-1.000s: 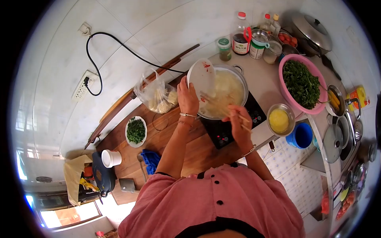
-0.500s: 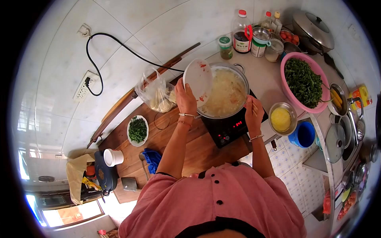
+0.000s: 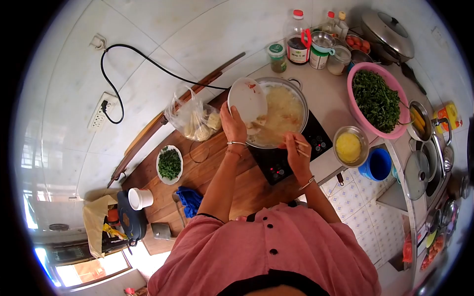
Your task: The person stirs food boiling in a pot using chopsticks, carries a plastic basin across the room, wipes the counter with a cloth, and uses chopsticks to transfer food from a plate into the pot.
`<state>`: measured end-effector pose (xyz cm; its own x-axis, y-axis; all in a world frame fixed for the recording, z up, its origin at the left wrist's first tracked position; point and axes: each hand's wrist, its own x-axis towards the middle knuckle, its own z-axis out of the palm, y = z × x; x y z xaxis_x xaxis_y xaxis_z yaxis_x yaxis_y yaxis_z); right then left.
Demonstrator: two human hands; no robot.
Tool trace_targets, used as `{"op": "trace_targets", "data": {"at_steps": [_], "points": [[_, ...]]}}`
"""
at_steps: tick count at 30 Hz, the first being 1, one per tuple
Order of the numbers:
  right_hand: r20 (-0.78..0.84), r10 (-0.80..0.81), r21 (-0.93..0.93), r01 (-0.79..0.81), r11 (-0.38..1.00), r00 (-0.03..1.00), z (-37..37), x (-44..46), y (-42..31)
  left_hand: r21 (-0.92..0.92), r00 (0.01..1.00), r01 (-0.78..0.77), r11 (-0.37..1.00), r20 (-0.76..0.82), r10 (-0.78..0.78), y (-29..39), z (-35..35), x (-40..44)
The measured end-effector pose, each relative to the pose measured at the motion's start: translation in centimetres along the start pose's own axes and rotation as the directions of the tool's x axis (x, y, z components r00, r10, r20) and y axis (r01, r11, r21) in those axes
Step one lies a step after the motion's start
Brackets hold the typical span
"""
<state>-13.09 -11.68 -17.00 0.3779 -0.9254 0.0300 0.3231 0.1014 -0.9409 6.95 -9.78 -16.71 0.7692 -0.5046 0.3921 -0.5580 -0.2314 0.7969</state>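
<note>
My left hand [image 3: 234, 123] grips a white bowl [image 3: 245, 98] by its lower edge. The bowl is tilted over the left rim of a steaming metal pot [image 3: 301, 90], and red bits cling to its inside. Closed around a pair of wooden chopsticks [image 3: 302, 148], my right hand [image 3: 297, 157] is at the pot's front edge. The chopsticks' far ends reach left toward the bowl's lower edge and are blurred. Pale cloudy broth with light pieces [image 3: 284, 106] fills the pot, which stands on a black induction cooker [image 3: 276, 168] with red lit marks.
Right of the pot are a metal bowl of yellow food [image 3: 349, 148] and a pink basin of leafy greens [image 3: 375, 101]. To the left lie a bag of pale food [image 3: 197, 126] and a plate of chopped greens [image 3: 170, 164]. Jars and a sauce bottle [image 3: 297, 44] line the back.
My right hand has moved left with the chopsticks, from the pot's right side to its front edge near the bowl. The bowl has turned slightly, with fewer red bits visible inside.
</note>
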Motion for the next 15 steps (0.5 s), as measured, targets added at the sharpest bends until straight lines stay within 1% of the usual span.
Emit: {"op": "trace_targets", "data": {"at_steps": [2, 3, 4, 6, 7, 8, 9, 10, 11, 12, 14, 15], "points": [[-0.012, -0.126, -0.239, 0.12, 0.963, 0.992, -1.4, 0.7, 0.1, 0.001, 1.0, -0.016, 1.0, -0.024, 0.016, -0.2, -0.1, 0.3], [-0.06, -0.139, -0.271, 0.117, 0.955, 0.989, -1.6, 0.9, -0.3, 0.002, 1.0, -0.012, 1.0, -0.028, 0.012, 0.1, -0.3, 0.4], [-0.058, -0.134, -0.272, 0.114, 0.955, 0.989, -1.4, 0.7, -0.5, 0.002, 0.999, -0.023, 1.0, -0.025, 0.023, 0.5, -0.6, 0.5], [0.011, -0.21, -0.365, 0.199, 0.909, 0.978, -0.8, 0.5, -0.7, -0.002, 0.999, -0.034, 0.999, -0.019, 0.034, 1.0, -0.6, 0.4], [0.112, -0.29, -0.372, 0.311, 0.875, 0.95, -0.2, 0.1, -1.5, 0.002, 0.998, -0.053, 0.999, -0.024, 0.053, 1.1, -0.5, 0.4], [0.111, -0.292, -0.373, 0.313, 0.873, 0.95, 0.1, 0.2, -1.2, 0.007, 0.997, -0.073, 0.997, -0.03, 0.074, 1.3, -0.5, 0.4], [0.152, -0.355, -0.391, 0.386, 0.836, 0.923, 0.4, 0.3, -0.6, 0.006, 0.997, -0.075, 0.997, -0.03, 0.076, 1.6, -0.6, 0.5], [0.195, -0.412, -0.405, 0.456, 0.793, 0.89, 0.5, 0.3, 0.0, 0.033, 0.994, -0.109, 0.994, -0.023, 0.109, 2.0, -0.9, 0.4], [0.223, -0.42, -0.573, 0.467, 0.674, 0.88, -0.5, 1.1, 0.8, 0.061, 0.99, -0.141, 0.988, -0.017, 0.142, 2.3, -1.1, 0.4], [0.228, -0.421, -0.568, 0.471, 0.675, 0.878, -0.5, 1.3, 0.1, 0.064, 0.989, -0.141, 0.988, -0.024, 0.143, 2.3, -1.1, 0.5], [0.019, -0.281, -0.434, 0.262, 0.862, 0.959, -0.4, 1.3, -1.2, 0.064, 0.987, -0.148, 0.987, -0.052, 0.151, 2.2, -1.4, 0.3], [0.129, -0.414, -0.54, 0.413, 0.733, 0.901, -0.3, 1.4, -1.3, 0.066, 0.988, -0.144, 0.987, -0.05, 0.148, 2.3, -1.5, 0.2]]}}
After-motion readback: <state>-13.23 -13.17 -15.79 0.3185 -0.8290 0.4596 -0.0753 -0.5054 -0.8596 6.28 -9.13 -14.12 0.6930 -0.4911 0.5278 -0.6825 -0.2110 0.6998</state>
